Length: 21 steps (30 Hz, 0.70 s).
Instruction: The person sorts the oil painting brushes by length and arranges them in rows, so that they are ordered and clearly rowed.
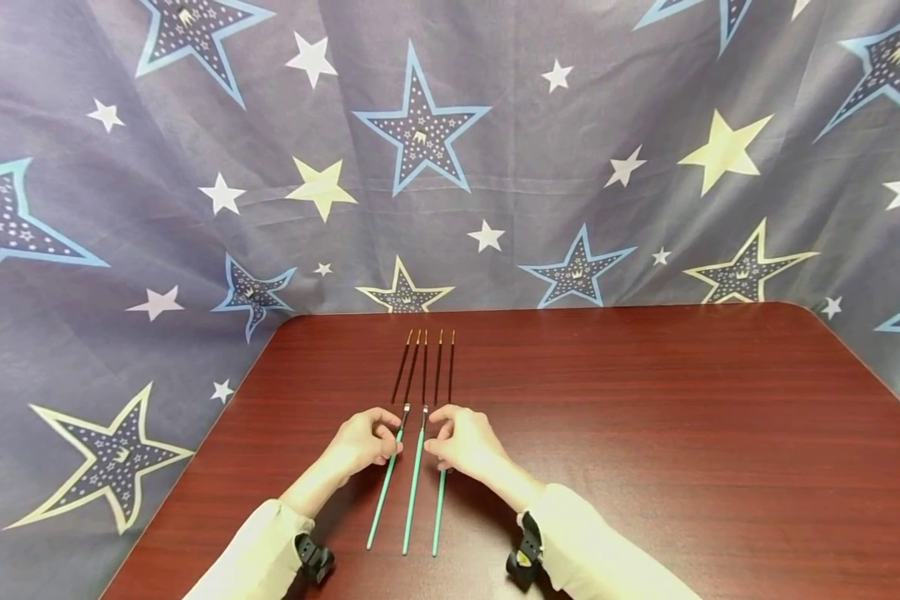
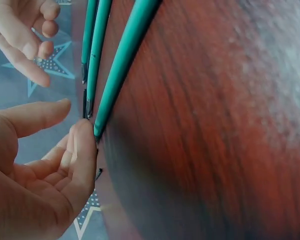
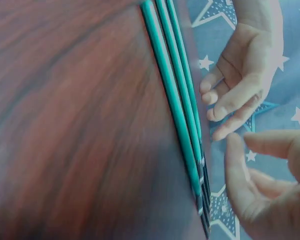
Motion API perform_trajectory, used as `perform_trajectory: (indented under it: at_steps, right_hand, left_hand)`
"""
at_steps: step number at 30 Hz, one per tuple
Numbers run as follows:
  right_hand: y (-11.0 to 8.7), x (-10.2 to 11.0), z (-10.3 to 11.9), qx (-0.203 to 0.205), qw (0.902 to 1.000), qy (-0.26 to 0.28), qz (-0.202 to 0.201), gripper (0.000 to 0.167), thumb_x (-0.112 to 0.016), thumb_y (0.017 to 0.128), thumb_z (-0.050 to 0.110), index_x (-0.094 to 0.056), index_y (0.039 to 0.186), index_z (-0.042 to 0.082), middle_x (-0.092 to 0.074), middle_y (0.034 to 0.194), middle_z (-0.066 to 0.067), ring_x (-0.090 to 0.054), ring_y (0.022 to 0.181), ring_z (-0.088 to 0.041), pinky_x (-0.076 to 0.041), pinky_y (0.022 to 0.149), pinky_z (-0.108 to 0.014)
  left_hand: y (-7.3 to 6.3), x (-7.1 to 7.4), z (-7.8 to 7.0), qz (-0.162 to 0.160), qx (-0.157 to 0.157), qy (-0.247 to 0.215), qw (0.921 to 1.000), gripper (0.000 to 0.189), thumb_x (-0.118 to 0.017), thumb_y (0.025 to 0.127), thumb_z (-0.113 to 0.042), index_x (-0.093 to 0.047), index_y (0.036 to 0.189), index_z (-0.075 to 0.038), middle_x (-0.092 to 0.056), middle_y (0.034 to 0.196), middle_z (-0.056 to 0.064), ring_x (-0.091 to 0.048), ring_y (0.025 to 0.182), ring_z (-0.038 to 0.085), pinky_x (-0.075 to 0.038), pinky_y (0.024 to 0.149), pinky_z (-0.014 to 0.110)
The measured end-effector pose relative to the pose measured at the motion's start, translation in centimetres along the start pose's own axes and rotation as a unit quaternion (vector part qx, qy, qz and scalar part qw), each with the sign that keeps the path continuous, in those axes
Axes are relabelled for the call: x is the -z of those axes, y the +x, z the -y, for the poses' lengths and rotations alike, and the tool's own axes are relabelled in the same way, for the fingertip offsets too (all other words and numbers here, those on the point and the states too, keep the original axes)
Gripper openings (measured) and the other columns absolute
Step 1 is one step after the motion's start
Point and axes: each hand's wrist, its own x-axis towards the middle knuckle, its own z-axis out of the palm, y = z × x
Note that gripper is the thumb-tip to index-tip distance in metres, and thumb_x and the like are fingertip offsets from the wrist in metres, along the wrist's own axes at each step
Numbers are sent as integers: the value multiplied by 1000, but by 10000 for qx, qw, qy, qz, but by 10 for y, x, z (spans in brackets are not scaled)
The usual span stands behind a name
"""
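Three paintbrushes with teal handles lie side by side on the table, bristle ends pointing away: a left one (image 1: 382,503), a middle one (image 1: 412,493) and a right one (image 1: 439,515). My left hand (image 1: 362,440) is at the left brush, fingertips right by its ferrule; in the left wrist view its thumb (image 2: 45,116) stands apart from the fingers. Over the upper part of the right brush is my right hand (image 1: 467,440), hiding its bristle end in the head view. The right wrist view shows a gap between that hand's thumb and forefinger, with nothing between them.
Beyond the teal brushes, several thin dark sticks (image 1: 401,372) with gold-coloured tips lie in a row. The reddish-brown wooden table (image 1: 645,433) extends far to the right. A grey cloth with stars (image 1: 495,150) hangs behind the table's back edge.
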Motion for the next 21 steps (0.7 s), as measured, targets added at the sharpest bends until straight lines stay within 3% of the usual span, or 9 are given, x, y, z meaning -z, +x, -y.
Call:
perform_trajectory:
  at_steps: [6, 11, 14, 18, 21]
  right_hand:
    - [-3, 20, -14, 443, 9981, 350, 239, 33, -65, 80, 9, -59, 110, -1, -62, 70, -5, -65, 55, -20, -55, 49, -27]
    - [-7, 45, -27, 716, 9972, 40, 200, 28, -64, 80, 11, -63, 107, 3, -62, 70, -4, -60, 54, -16, -50, 46, -22]
    - [-8, 60, -36, 780, 9967, -4, 218, 27, -64, 81, 13, -63, 107, 4, -63, 72, -9, -60, 55, -20, -49, 46, -25]
    - [-9, 79, -49, 991, 9946, 53, 306, 28, -63, 84, 16, -62, 109, 3, -65, 76, -15, -63, 61, -27, -54, 55, -29]
    - [-11, 93, -57, 1130, 9930, -305, 156, 27, -63, 84, 20, -63, 107, 6, -67, 78, -10, -64, 66, -21, -52, 63, -25]
  left_hand:
    - [3, -2, -4, -14, -296, -86, 9995, 28, -65, 78, -6, -60, 105, -2, -61, 70, 4, -59, 60, 15, -55, 57, 27]
    - [12, -8, -14, -117, -572, -117, 9982, 23, -65, 81, -8, -61, 103, -2, -59, 70, 4, -57, 58, 14, -54, 55, 26]
    - [17, -14, -23, -147, -757, -85, 9970, 20, -65, 81, -8, -62, 100, -2, -61, 71, 7, -58, 58, 15, -54, 54, 27]
    - [23, -24, -35, -147, -893, 145, 9958, 18, -64, 82, -11, -63, 99, -4, -63, 73, 9, -59, 58, 18, -52, 53, 25]
    - [29, -31, -45, -152, -1039, 471, 9934, 17, -64, 83, -13, -64, 99, -7, -63, 72, 5, -58, 58, 16, -48, 51, 23]
